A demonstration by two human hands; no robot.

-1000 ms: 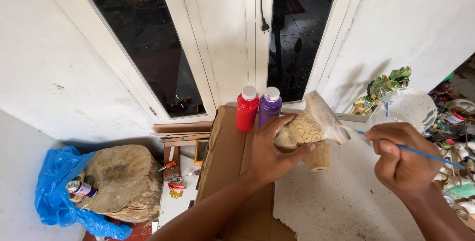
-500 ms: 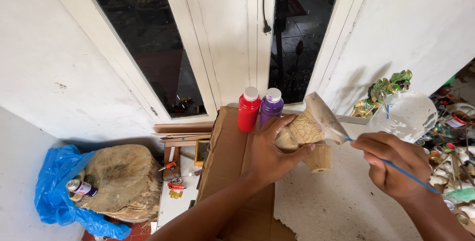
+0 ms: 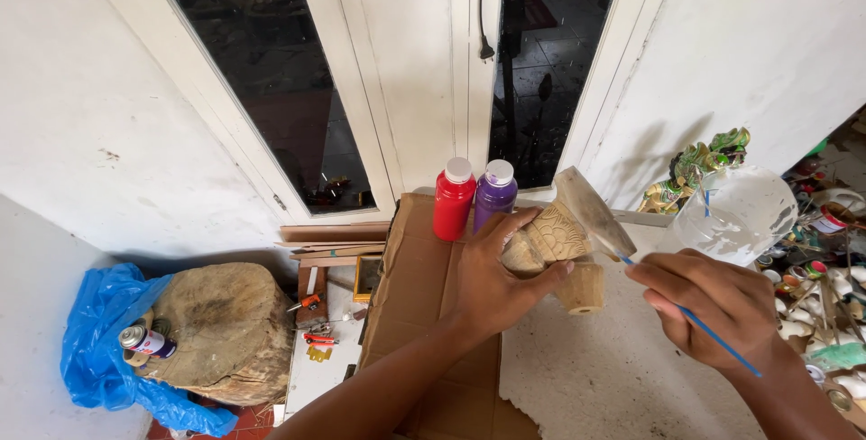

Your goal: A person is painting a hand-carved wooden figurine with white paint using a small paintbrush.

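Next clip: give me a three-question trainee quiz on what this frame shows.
1. True or false: the left hand holds the wooden carving.
2. Which bottle stands nearer the carving: A) red bottle B) purple bottle?
3. What thin tool is in the right hand?

Key: 1 true. 2 B. 3 a blue-handled brush, its tip end at the carving.

Both hands raised, arms reaching in from below.
The left hand [image 3: 492, 282] is curled in a grip, thumb stretched out to the right. The right hand [image 3: 717, 309] is pinched shut, fingers bent, apparently thumb against forefinger.
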